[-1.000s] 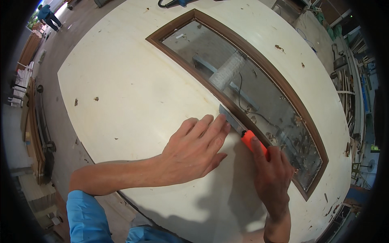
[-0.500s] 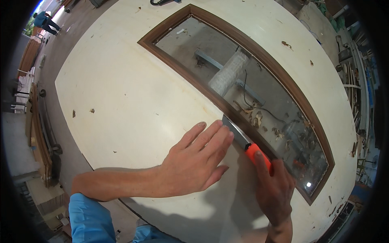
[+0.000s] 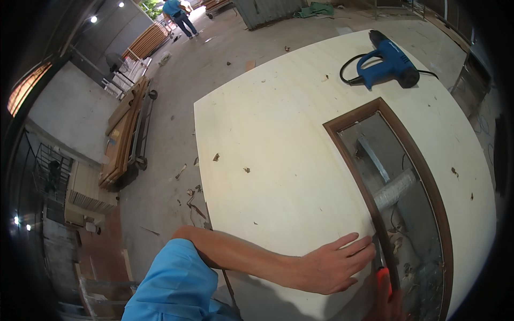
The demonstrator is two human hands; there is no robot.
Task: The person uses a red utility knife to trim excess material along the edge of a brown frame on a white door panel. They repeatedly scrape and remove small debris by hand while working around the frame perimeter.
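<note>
A pale flat panel (image 3: 278,155) lies in front of me, with a long brown-framed opening (image 3: 440,224) on its right side. My left hand (image 3: 334,265) is palm down beside the frame's left edge, its fingers stretched out and its fingertips close to a narrow metal blade. That blade belongs to a knife with an orange-red handle (image 3: 383,278), lying along the frame edge. My right hand (image 3: 386,306) grips the handle low in the view, partly in shadow. The fingers of that hand are only partly visible.
A blue heat gun (image 3: 388,64) with a black cord rests on the panel's far end. Through the glazed opening shows a wrapped tube (image 3: 395,190). Stacked boards on a cart (image 3: 126,142) stand left. A person (image 3: 182,17) is far off on the floor.
My view has swung left and up, so the panel and both hands appear farther right and lower. The whole heat gun is now visible. Both hands stay beside the frame's left edge.
</note>
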